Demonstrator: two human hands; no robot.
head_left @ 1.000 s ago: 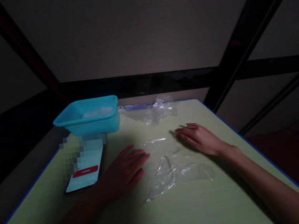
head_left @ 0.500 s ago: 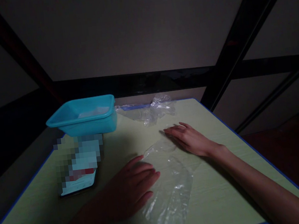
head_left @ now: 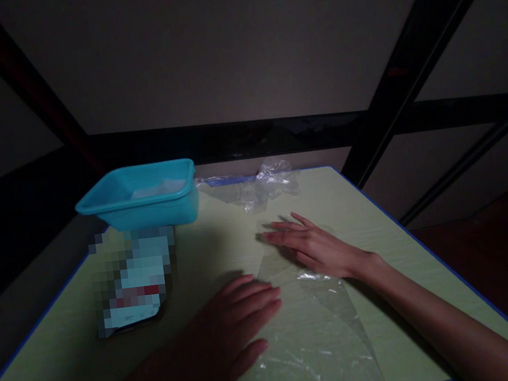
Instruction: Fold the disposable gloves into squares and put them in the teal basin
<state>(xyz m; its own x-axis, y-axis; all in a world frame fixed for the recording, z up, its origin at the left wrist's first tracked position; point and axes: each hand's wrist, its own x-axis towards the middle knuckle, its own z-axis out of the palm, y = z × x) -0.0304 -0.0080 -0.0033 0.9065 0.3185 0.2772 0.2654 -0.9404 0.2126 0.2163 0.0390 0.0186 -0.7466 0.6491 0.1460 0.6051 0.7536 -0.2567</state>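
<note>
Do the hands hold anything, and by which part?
Nothing is gripped. Both lie flat on the clear plastic sheet: left hand at its left edge, right hand at its far end.

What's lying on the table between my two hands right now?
A flattened clear plastic bag lies between the left hand and the right hand, both open and flat at its edges, as the head view shows.

hands flat on plastic sheet (head_left: 316,336), teal tub (head_left: 142,197)

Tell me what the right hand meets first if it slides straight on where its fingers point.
Likely the teal tub, at its near right corner; the right hand points left across the table. Depth is unclear.
</note>
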